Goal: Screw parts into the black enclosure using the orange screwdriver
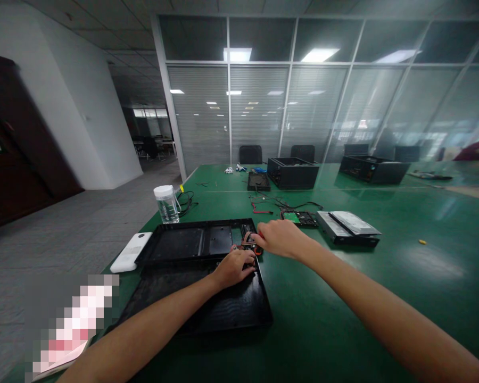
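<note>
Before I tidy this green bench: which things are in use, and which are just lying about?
In use: left hand on black case; right hand pinching red cables; black lid panel.
Lying about: water bottle, white device, hard drive, circuit board.

Water bottle [166, 204]; white box [131, 252]; hard drive [348, 227].

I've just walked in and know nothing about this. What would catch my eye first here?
Two bare arms reach over a green table: the left hand rests on an opened black case, and the right hand pinches a bundle of red wires at its edge. Left of the case stand a clear bottle and a white device; a hard drive lies to the right.
</note>
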{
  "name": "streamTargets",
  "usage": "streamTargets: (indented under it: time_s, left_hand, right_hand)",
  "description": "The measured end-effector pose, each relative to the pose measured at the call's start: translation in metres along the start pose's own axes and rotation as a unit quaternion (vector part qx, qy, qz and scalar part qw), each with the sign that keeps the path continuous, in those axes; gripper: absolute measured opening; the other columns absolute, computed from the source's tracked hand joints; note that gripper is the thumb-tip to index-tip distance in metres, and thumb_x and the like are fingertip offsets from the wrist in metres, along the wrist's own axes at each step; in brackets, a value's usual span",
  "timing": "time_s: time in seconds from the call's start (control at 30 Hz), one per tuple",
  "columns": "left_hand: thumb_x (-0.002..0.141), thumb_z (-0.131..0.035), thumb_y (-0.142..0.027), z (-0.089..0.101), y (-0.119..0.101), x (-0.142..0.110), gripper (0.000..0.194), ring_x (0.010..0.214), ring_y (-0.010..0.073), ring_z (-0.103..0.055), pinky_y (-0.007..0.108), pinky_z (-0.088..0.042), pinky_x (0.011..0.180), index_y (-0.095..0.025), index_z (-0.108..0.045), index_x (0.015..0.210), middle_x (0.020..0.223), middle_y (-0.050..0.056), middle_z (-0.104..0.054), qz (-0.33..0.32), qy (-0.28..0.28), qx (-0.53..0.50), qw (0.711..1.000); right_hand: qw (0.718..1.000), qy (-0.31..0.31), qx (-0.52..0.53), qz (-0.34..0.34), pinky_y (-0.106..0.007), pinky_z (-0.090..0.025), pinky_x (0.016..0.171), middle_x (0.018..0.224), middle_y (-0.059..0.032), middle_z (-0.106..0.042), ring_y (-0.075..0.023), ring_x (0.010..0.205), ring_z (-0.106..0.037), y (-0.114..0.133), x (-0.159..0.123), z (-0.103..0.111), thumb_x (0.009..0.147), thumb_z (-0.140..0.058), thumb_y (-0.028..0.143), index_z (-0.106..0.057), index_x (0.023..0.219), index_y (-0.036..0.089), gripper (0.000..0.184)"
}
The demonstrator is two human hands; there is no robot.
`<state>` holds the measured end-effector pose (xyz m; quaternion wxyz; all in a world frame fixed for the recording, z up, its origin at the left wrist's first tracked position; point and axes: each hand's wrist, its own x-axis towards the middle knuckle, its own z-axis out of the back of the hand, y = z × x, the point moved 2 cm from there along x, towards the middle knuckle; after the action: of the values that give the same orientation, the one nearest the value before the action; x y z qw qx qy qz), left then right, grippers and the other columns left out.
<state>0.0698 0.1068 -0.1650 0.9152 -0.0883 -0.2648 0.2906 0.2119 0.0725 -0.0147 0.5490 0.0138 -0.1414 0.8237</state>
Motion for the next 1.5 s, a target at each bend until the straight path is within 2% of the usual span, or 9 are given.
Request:
streamTargets:
  time_s: [0.23, 0.3, 0.43, 0.53, 0.7, 0.9, 1.07, 1.3, 1.5]
  left_hand:
    - [0.082, -0.056, -0.024, 0.001, 0.0, -0.001, 0.023, 0.093, 0.0181, -0.054, 0.032, -0.04, 0.087, -0.017, -0.051, 0.103, 0.098, 0.005, -0.061, -0.026, -0.012, 0.001, 1.0]
    - [0.083, -0.054, -0.024, 0.003, -0.001, -0.001, 0.022, 0.091, 0.0177, -0.054, 0.032, -0.04, 0.086, -0.017, -0.05, 0.104, 0.093, 0.005, -0.061, -0.033, -0.017, 0.005, 0.999]
    - [0.086, -0.049, -0.025, 0.002, -0.004, -0.001, 0.013, 0.086, 0.017, -0.054, 0.031, -0.04, 0.082, -0.016, -0.055, 0.092, 0.086, 0.005, -0.061, -0.084, -0.013, 0.029, 0.996]
    - [0.087, -0.047, -0.025, -0.001, -0.004, 0.0, 0.015, 0.083, 0.0157, -0.054, 0.028, -0.04, 0.079, -0.017, -0.06, 0.086, 0.081, 0.005, -0.06, -0.14, 0.029, 0.041, 0.989]
    - [0.082, -0.054, -0.031, 0.002, -0.004, -0.001, 0.018, 0.086, 0.017, -0.054, 0.028, -0.041, 0.08, -0.017, -0.061, 0.09, 0.088, 0.007, -0.059, -0.13, 0.041, 0.036, 0.99]
    - [0.083, -0.048, -0.034, 0.011, -0.018, -0.003, 0.031, 0.094, 0.0211, -0.053, 0.034, -0.04, 0.085, -0.015, -0.053, 0.106, 0.099, 0.011, -0.058, -0.151, 0.043, 0.07, 0.985]
    - [0.087, -0.041, -0.028, 0.046, -0.018, 0.007, 0.023, 0.093, 0.0213, -0.054, 0.034, -0.04, 0.084, -0.017, -0.054, 0.101, 0.1, 0.011, -0.058, -0.127, 0.059, 0.169, 0.976]
    - [0.07, -0.067, -0.038, 0.096, 0.039, -0.01, 0.07, 0.083, 0.0201, -0.06, 0.025, -0.044, 0.069, -0.017, -0.031, 0.126, 0.096, 0.007, -0.061, 0.123, 0.142, 0.159, 0.969]
    - [0.077, -0.062, -0.032, 0.095, 0.054, -0.032, 0.023, 0.083, 0.0207, -0.061, 0.025, -0.043, 0.069, -0.019, -0.053, 0.093, 0.089, 0.006, -0.064, 0.069, 0.245, 0.222, 0.941]
  right_hand:
    - [0.934, -0.129, 0.331, -0.04, -0.024, -0.037, 0.055, 0.057, -0.0025, -0.058, -0.0141, 0.055, -0.054, -0.044, -0.024, -0.073, 0.085, -0.036, 0.049, -0.061, 0.066, 0.017, 0.045]
    - [0.818, -0.157, 0.536, -0.137, -0.022, -0.03, 0.041, 0.045, 0.0033, -0.046, -0.0102, 0.04, -0.042, -0.07, -0.035, -0.117, 0.083, -0.038, 0.05, -0.058, 0.068, 0.017, 0.042]
    - [0.48, -0.251, 0.786, -0.296, -0.018, -0.023, 0.032, 0.041, 0.0091, -0.036, -0.0059, 0.032, -0.029, -0.116, -0.047, -0.18, 0.079, -0.047, 0.048, -0.049, 0.068, 0.019, 0.031]
    - [0.371, -0.266, 0.839, -0.295, -0.015, -0.034, 0.037, 0.06, 0.0043, -0.054, -0.0048, 0.041, -0.042, -0.126, -0.042, -0.19, 0.076, -0.055, 0.043, -0.052, 0.075, 0.019, 0.025]
    - [0.451, -0.224, 0.833, -0.227, -0.021, -0.049, 0.062, 0.088, -0.0009, -0.059, -0.0089, 0.067, -0.055, -0.106, -0.035, -0.184, 0.065, -0.07, 0.034, -0.054, 0.086, 0.018, 0.03]
    - [0.761, -0.197, 0.606, -0.124, -0.027, -0.043, 0.061, 0.064, 0.0027, -0.046, -0.0121, 0.06, -0.048, -0.073, -0.045, -0.145, 0.081, -0.05, 0.042, -0.04, 0.061, 0.02, 0.031]
    - [0.912, -0.087, 0.368, 0.162, -0.028, -0.042, 0.073, 0.088, -0.0046, -0.059, -0.0153, 0.08, -0.054, 0.007, -0.083, -0.082, 0.09, -0.036, 0.032, -0.055, 0.083, 0.018, 0.024]
    - [0.981, -0.12, 0.103, 0.108, -0.034, -0.045, 0.068, 0.096, -0.0063, -0.064, -0.0229, 0.078, -0.058, 0.065, -0.168, -0.106, 0.076, -0.056, 0.016, -0.051, 0.111, 0.022, 0.036]
    - [0.967, -0.122, 0.215, 0.061, -0.031, -0.047, 0.061, 0.087, -0.0053, -0.063, -0.0214, 0.073, -0.059, 0.024, -0.208, -0.12, 0.078, -0.051, 0.017, -0.052, 0.099, 0.026, 0.023]
